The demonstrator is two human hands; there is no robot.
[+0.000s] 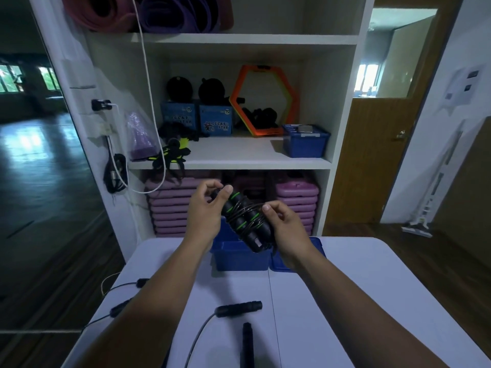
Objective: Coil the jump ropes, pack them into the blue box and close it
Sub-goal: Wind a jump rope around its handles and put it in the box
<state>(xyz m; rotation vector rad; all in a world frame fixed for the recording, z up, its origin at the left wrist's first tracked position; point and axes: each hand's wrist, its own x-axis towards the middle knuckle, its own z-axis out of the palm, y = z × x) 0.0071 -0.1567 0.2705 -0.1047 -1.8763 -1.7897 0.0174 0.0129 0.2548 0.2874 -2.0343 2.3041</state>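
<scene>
Over at the left edge of the white table [345, 288], two loose black rope handles [119, 309] are lying with their cords trailing off. The left hand [204, 208] is gripping the top end of the coiled jump rope [243, 220], thumb pressing on a handle. That bundle, black handles with green rings and cord wrapped around them, is hanging right above the open blue box [239, 256]. Two more black handles [239, 306] are lying nearer the camera. The right hand [287, 227] is pinching the cord at the bundle's lower side.
</scene>
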